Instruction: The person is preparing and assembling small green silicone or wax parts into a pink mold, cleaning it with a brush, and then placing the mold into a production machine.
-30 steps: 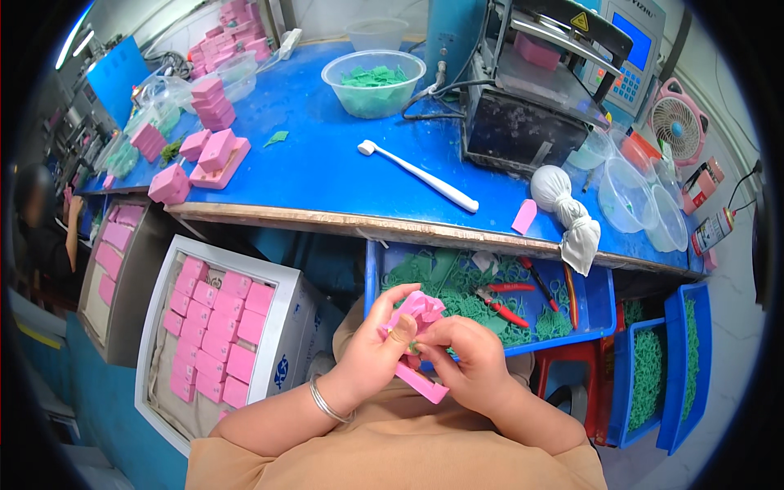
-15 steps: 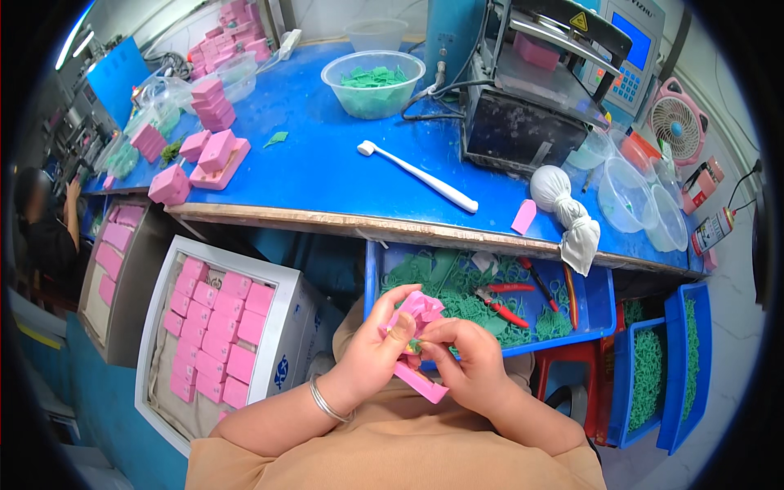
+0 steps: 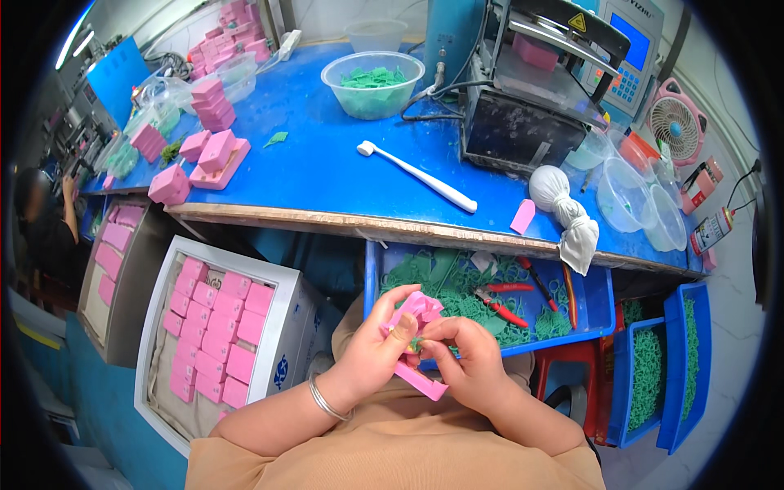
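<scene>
My left hand [image 3: 374,349] is wrapped round a pink rubber mould [image 3: 420,307], its thumb pressing on it from above. The mould is bent apart, and a lower flap hangs below the fingers. My right hand [image 3: 467,359] pinches at the mould's inner side, where a small green wax piece [image 3: 415,345] shows between the fingertips. How much of that piece still sits inside the mould is hidden by the fingers. Both hands are over my lap, just in front of a blue drawer tray [image 3: 606,320] with green wax pieces and red-handled pliers [image 3: 508,310].
A white-framed box [image 3: 159,359] of pink moulds stands to the left. On the blue bench [image 3: 318,175] lie a white brush-like tool [image 3: 420,179], a tied white cloth pouch [image 3: 552,192], a bowl [image 3: 372,102] of green pieces and a press machine [image 3: 523,122]. A co-worker [image 3: 49,220] sits far left.
My right hand has shifted very slightly left against the mould. The mould's lower flap has tilted a little. The co-worker's arm at far left has lowered slightly.
</scene>
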Demonstrator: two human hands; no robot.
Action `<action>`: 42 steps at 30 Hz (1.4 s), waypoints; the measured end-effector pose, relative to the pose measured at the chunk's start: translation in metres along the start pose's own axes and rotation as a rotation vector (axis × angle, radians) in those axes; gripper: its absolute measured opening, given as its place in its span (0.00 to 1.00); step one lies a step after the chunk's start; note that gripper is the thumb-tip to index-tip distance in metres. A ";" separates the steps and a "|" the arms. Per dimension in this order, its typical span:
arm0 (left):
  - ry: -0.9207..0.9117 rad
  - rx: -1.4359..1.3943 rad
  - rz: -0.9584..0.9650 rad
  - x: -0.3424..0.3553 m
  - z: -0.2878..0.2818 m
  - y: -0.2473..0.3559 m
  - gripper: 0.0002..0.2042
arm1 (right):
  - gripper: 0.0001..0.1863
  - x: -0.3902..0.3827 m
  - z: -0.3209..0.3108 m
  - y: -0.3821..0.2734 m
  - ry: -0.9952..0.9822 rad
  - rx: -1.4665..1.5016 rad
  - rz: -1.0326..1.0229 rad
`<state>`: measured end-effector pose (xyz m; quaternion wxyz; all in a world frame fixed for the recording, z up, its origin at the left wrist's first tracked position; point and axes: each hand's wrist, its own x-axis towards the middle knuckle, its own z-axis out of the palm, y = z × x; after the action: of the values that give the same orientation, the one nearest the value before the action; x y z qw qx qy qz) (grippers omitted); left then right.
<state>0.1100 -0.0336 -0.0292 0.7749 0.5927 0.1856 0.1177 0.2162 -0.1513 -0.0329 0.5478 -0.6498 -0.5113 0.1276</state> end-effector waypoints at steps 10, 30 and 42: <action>-0.005 0.004 -0.016 -0.001 -0.001 0.000 0.28 | 0.05 -0.003 0.002 0.003 -0.007 0.038 0.067; -0.029 0.039 0.002 0.001 -0.003 -0.002 0.30 | 0.07 0.007 -0.005 0.002 -0.106 -0.016 -0.097; 0.021 -0.020 -0.034 0.002 -0.003 -0.002 0.28 | 0.04 -0.004 -0.002 0.007 0.012 0.475 0.220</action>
<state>0.1100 -0.0308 -0.0321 0.7805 0.5805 0.2028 0.1126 0.2199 -0.1547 -0.0392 0.6708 -0.5553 -0.3901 0.2991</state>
